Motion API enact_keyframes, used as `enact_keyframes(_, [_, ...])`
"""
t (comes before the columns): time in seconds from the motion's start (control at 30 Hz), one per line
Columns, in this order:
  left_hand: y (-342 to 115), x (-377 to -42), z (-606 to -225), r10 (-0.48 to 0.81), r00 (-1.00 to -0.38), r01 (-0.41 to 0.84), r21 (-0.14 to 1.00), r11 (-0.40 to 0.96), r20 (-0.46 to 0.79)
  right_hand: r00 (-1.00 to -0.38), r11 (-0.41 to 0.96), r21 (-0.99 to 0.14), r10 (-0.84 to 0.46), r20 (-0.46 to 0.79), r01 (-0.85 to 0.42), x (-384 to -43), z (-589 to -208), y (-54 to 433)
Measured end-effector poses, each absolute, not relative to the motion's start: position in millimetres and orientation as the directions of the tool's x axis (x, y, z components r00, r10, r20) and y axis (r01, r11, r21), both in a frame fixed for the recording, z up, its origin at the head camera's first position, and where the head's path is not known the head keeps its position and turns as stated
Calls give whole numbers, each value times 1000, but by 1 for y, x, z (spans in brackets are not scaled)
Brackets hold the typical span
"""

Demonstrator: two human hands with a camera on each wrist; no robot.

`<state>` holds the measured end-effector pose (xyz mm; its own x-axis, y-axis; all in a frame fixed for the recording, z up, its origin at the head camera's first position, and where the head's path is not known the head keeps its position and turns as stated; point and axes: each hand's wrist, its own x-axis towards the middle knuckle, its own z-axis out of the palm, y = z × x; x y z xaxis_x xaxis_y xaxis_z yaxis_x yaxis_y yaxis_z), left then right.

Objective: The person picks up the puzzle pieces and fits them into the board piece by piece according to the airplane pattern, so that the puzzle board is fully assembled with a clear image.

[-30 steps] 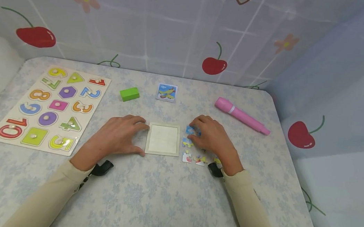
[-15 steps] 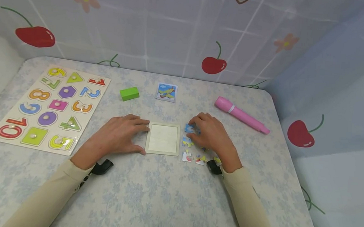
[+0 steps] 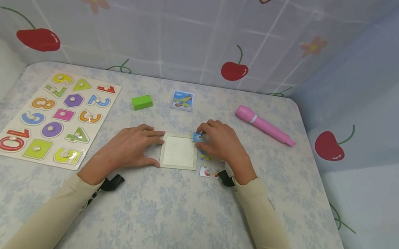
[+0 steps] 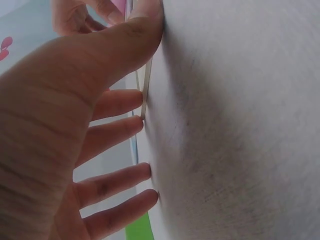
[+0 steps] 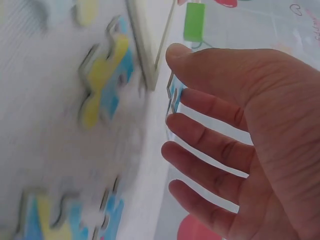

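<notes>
A square, pale puzzle frame (image 3: pixel 179 167) lies flat at the middle of the table. My left hand (image 3: pixel 131 147) rests against its left side, thumb at the near corner and fingertips at the rim; the left wrist view shows fairly straight fingers (image 4: pixel 117 131) touching the edge. Over the frame's far right corner, a blue jigsaw piece (image 3: pixel 196 137) is pinched between the thumb and fingers of my right hand (image 3: pixel 222 141). Several other jigsaw pieces (image 3: pixel 205 171) lie right of the frame, partly hidden under that hand. One yellow and blue piece (image 5: pixel 107 75) shows close in the right wrist view.
Behind the frame lie a small airplane picture card (image 3: pixel 182 101) and a green block (image 3: pixel 142 102). A pink stick-shaped object with a white band (image 3: pixel 266 126) is at the back right. A number-and-shape peg board (image 3: pixel 55 119) covers the left. A curtain (image 3: pixel 191 32) hangs behind.
My right hand has picked up the blue jigsaw piece from the right of the frame and moved it left to the frame's far right corner. The left hand has stayed in place.
</notes>
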<state>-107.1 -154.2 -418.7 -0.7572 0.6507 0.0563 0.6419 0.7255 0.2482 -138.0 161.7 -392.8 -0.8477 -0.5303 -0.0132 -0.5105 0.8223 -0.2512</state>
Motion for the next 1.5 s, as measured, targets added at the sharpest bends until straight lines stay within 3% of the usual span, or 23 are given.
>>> enact_keyframes(1.0, [-155, -108, -417, 650, -759, 636, 258, 728, 39, -800, 805, -196, -587, -122, -560, -138, -397, 99])
enact_keyframes(1.5, [-156, -109, -418, 649, -760, 632, 277, 724, 36, -778, 773, -160, -627, -42, -614, -133, -404, 86])
